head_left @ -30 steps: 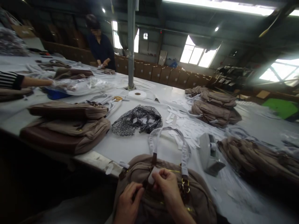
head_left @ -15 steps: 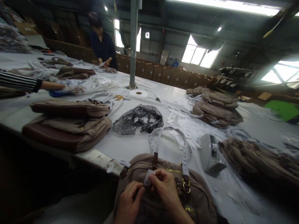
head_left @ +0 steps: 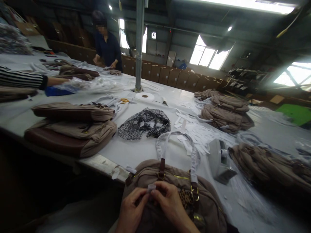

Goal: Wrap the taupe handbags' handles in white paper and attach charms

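Note:
A taupe fabric handbag (head_left: 175, 184) with brown leather tabs and yellow metal zips sits in front of me. Its two upright handles (head_left: 193, 161) are wrapped in white material. Over the bag's front, a small white slip (head_left: 151, 187) is curled between the fingertips of both hands. My left hand (head_left: 133, 207) pinches it from the left, and my right hand (head_left: 170, 201) pinches it from the right. Anything inside the curl is hidden by the fingers. Right of my right hand hangs a leopard-print tag (head_left: 186, 198).
Stacked bags (head_left: 73, 129) lie at left, more bags (head_left: 225, 113) at right. Behind mine are a black-and-white cloth (head_left: 145, 124), yellow-handled scissors (head_left: 125, 101), a white roll (head_left: 144, 96), loose white slips (head_left: 194, 136) and a grey tape dispenser (head_left: 221, 161). A person (head_left: 108, 48) stands across the table.
The white slip, flat and upright in my right hand before, is now curled down between both hands. At the left, a striped-sleeved arm has shifted across plastic wrap, and the far person's hands have moved apart.

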Demonstrator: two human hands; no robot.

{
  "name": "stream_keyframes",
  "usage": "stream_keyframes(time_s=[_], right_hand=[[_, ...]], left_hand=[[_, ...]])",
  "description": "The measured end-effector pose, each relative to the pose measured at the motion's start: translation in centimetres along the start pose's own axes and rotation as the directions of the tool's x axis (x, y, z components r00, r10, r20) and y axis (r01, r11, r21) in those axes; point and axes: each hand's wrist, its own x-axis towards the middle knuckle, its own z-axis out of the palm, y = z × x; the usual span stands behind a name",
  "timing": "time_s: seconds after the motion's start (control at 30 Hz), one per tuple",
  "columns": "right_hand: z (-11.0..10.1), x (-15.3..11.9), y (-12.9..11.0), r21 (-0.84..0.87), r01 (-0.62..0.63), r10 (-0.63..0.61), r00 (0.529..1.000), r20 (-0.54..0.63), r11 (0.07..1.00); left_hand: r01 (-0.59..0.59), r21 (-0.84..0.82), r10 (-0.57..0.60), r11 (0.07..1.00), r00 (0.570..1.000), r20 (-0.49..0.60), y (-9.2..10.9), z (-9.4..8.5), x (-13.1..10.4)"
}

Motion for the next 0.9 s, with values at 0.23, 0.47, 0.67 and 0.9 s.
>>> stream_keyframes(time_s=[0.23, 0.47, 0.67, 0.9], right_hand=[[-0.6, 0.0, -0.7, -0.134, 0.0, 0.007, 0.999, 0.05, 0.991], [0.0, 0.3, -0.9, -0.182, 0.026, -0.015, 0.998, 0.063, 0.983], [0.0, 0.2, -0.6, -0.127, -0.002, 0.006, 0.999, 0.032, 0.992], [0.2, -0.3, -1.3, -0.258, 0.101, -0.088, 0.994, 0.06, 0.961]], left_hand=[[0.047, -0.065, -0.049, 0.997, 0.998, -0.027, 0.3, 0.0, -0.3], [0.056, -0.054, -0.052, 0.997, 0.996, 0.066, 0.7, -0.6, -0.1], [0.002, 0.027, -0.005, 1.0, 0.995, 0.1, 0.4, -0.6, 0.3], [-0.062, 0.111, 0.06, 0.992, 0.998, 0.021, 0.9, -0.2, 0.1]])
